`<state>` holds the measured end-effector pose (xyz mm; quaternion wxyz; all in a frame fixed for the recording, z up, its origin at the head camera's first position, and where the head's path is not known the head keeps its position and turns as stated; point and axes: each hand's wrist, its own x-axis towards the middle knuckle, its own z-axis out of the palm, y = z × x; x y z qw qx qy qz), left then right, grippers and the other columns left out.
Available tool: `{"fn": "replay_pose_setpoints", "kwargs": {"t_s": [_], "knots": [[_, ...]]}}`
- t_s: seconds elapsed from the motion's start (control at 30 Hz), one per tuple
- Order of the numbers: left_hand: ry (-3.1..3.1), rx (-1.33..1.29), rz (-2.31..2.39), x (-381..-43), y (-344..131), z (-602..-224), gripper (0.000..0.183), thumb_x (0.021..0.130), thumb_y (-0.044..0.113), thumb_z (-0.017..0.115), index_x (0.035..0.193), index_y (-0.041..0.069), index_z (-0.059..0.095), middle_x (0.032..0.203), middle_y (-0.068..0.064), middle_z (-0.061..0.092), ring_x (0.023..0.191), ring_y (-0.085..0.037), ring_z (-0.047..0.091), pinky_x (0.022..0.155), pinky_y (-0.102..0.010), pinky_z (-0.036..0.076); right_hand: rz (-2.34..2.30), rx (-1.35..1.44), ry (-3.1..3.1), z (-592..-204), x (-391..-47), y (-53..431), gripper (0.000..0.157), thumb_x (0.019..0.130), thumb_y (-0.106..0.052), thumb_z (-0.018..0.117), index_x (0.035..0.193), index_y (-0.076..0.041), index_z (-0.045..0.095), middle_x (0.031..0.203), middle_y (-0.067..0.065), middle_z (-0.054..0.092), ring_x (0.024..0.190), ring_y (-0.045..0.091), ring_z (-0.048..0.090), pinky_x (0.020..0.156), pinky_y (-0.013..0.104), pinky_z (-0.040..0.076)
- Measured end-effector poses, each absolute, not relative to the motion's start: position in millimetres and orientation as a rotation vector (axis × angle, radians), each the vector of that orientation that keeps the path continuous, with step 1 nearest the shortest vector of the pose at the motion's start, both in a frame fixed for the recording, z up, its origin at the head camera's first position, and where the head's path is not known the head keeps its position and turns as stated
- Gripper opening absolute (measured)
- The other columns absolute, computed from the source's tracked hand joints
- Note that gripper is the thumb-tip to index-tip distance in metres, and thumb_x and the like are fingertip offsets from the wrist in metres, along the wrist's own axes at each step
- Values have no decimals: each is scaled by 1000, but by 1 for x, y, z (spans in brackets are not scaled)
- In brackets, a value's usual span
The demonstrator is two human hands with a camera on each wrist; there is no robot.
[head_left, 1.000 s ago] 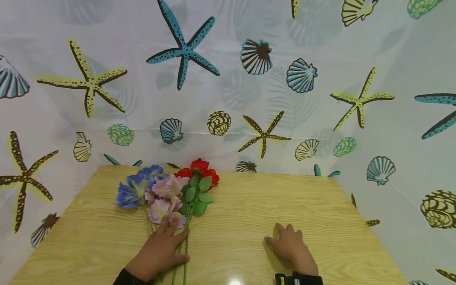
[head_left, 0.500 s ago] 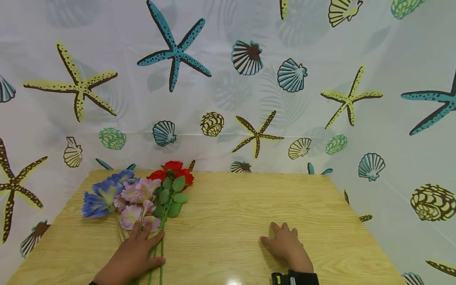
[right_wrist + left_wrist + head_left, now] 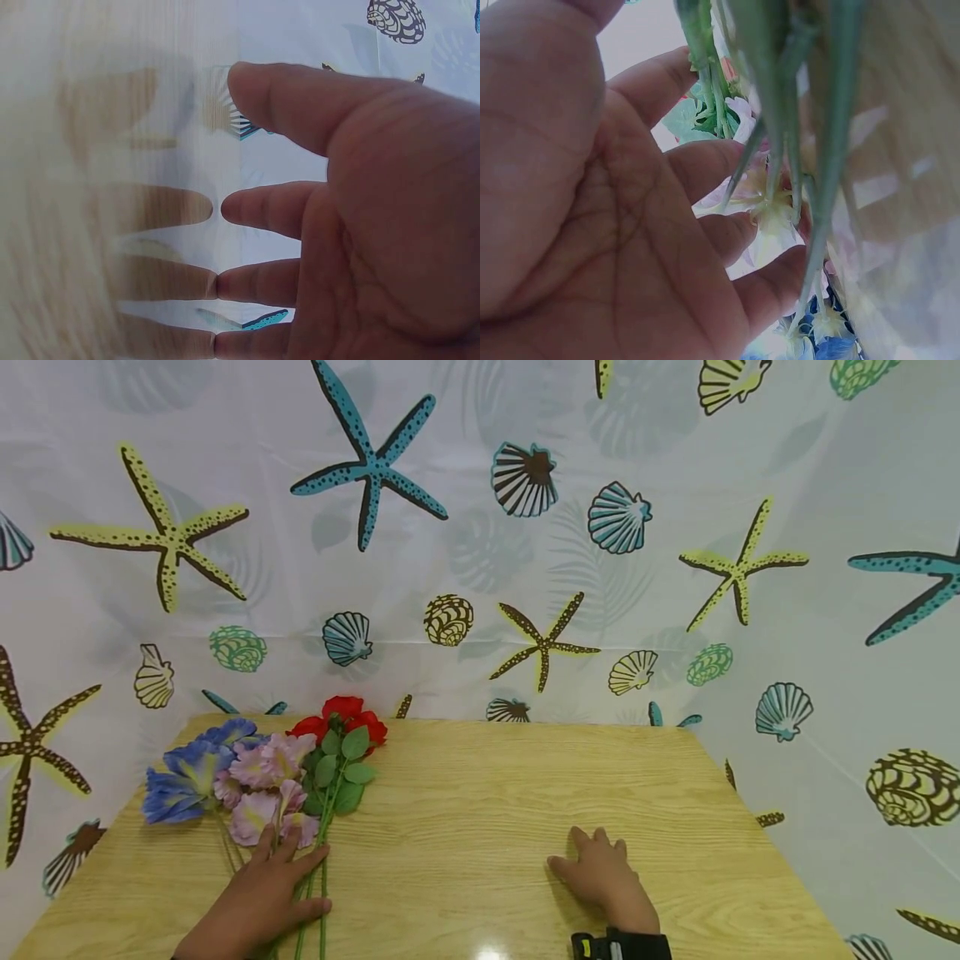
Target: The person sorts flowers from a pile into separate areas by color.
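Note:
Artificial flowers lie on the left of the table in the head view: blue blooms (image 3: 180, 777), pink blooms (image 3: 258, 764) and red blooms (image 3: 345, 708) with green leaves. My left hand (image 3: 258, 893) is laid over their stems (image 3: 323, 902), its fingers spread and mostly straight. The left wrist view shows several green stems (image 3: 776, 97) passing under the palm, with the fingers (image 3: 705, 169) not curled round them. Farther right, my right hand (image 3: 603, 881) holds nothing. Its straight fingers (image 3: 266, 210) touch or nearly touch the tabletop in the right wrist view.
The wooden table (image 3: 465, 827) has a glossy surface that mirrors the right fingers. Behind it and at both sides hangs a white cloth (image 3: 465, 552) printed with starfish and shells. A dark band (image 3: 630, 945) circles the right wrist.
My left hand and the flowers have slid left together across the table. The head view has turned slightly right. My right hand has stayed about where it was on the table.

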<state>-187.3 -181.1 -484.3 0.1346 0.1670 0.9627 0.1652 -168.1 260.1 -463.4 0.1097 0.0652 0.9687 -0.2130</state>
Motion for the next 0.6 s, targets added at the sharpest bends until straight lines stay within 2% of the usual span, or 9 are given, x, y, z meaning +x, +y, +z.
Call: {"fn": "replay_pose_setpoints", "kwargs": {"t_s": [0.23, 0.53, 0.6], "knots": [[2789, 488, 488, -187, -180, -482, 85, 76, 68, 58, 142, 16, 47, 150, -32, 20, 132, -59, 0, 88, -75, 29, -630, 207, 2846, -462, -167, 259, 71, 89, -44, 57, 140, 3, 43, 141, 42, 24, 124, 67, 13, 83, 82, 25], [2739, 495, 555, -187, -181, -476, 82, 78, 62, 61, 141, 11, 47, 148, -35, 20, 129, -62, -1, 89, -77, 24, -646, 215, 2826, -461, -168, 259, 72, 89, -46, 57, 141, 2, 42, 142, 42, 24, 125, 66, 11, 90, 78, 24], [2765, 521, 549, -188, -178, -473, 80, 80, 61, 60, 141, 10, 48, 146, -35, 24, 127, -64, 3, 88, -77, 25, -643, 229, 2829, -461, -168, 260, 72, 89, -46, 57, 141, 1, 43, 142, 41, 25, 125, 65, 11, 89, 78, 25]]}}
